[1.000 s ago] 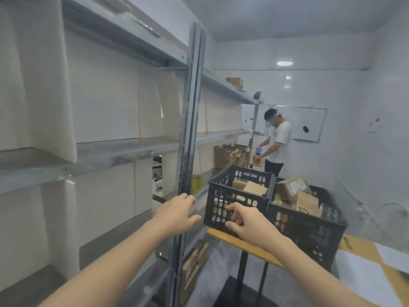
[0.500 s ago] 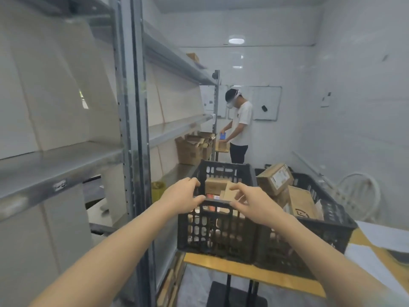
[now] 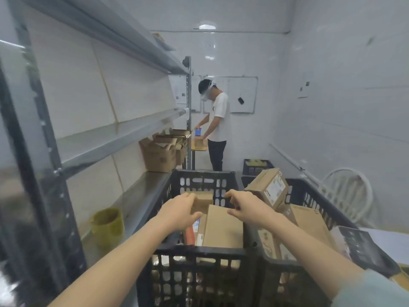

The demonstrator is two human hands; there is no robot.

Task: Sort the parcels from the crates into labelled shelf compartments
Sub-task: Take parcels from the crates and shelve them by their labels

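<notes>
Two black plastic crates stand side by side in front of me, the left crate (image 3: 199, 252) and the right crate (image 3: 314, 196). My left hand (image 3: 178, 213) grips a small brown parcel (image 3: 203, 201) at the far end of the left crate. A larger flat brown parcel (image 3: 222, 229) leans just below it. My right hand (image 3: 247, 207) hovers above that flat parcel, fingers curved and apart, nothing between them. A labelled box (image 3: 269, 187) and a long brown box (image 3: 309, 222) sit in the right crate. The grey metal shelf unit (image 3: 110, 138) runs along my left.
A yellow cup (image 3: 108, 224) stands on the lower shelf. Open cardboard boxes (image 3: 159, 154) sit further along it. Another person (image 3: 218, 120) works at the far end. A white chair (image 3: 349, 191) and a dark flat tray (image 3: 358, 244) are on the right.
My view has swung from the shelf upright to the crates and come closer. Both hands have gone into the left crate, and my left hand has taken hold of the small parcel.
</notes>
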